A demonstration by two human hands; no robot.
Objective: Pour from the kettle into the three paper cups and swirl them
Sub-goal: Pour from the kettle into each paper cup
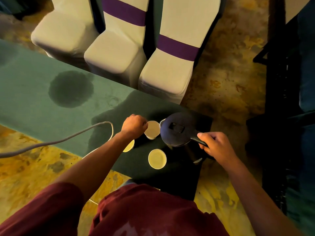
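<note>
A dark kettle [175, 129] with a closed lid is held over the right end of the green table [34, 86]. My right hand [214, 144] grips its black handle, and its spout points left at a paper cup [152, 129]. My left hand [134, 124] holds that cup by its left side, tilted toward the kettle. A second paper cup [157, 158] stands upright near the table's front edge. A third paper cup [129, 146] is partly hidden under my left forearm.
A grey cable [71, 138] runs across the table's front edge to the left. Dark wet patches [70, 89] stain the green cloth. Three white covered chairs [163, 70] stand behind the table. A dark frame [281, 99] stands to the right.
</note>
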